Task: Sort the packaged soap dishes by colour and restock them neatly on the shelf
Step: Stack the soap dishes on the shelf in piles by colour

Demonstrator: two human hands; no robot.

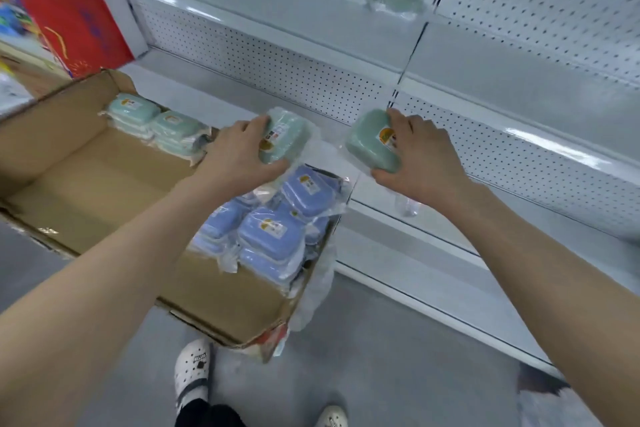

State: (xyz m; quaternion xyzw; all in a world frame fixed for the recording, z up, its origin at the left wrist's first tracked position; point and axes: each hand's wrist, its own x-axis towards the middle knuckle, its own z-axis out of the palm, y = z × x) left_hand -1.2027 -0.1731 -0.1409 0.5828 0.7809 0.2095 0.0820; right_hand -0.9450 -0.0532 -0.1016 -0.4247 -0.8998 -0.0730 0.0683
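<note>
A white shelf (519, 97) stands behind an open box (86, 163) holding blue dishes (273, 229) and mint dishes (156, 121), while above it the left hand (239, 156) has its grip clamped on a pale dish (289, 139) and the right hand (426, 156) has its grip clamped on a dark dish (367, 146), held in front of the shelf.

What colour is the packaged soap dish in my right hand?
The soap dish is dull sage green, darker than the mint soap dish beside it; head view.

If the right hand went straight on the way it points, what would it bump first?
Probably the shelf's white perforated back panel; the right hand, gripping a dark green packaged soap dish, points there, though depth is unclear.
</note>
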